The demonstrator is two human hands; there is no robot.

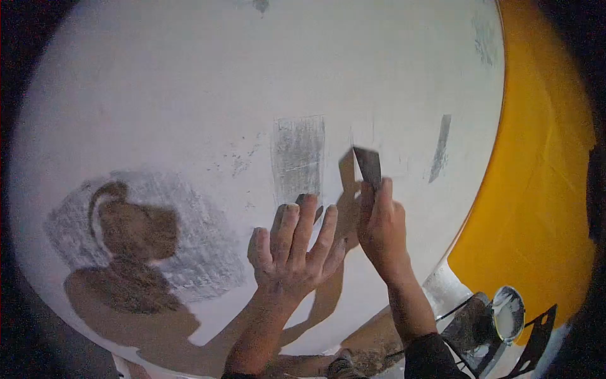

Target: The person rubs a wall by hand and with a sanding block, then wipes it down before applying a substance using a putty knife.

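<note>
The small flat metal scraper blade stands against the white filler-coated wall, its edge just right of a grey rectangular scraped patch. Judging by this patch, a larger grey rubbed area lower left and a thin grey streak to the right, smoothing is partly done; most of the wall looks unworked. The right hand grips the blade, forearm raised. The left hand lies flat, fingers spread, holding nothing. An orange painted surface borders the right.
</note>
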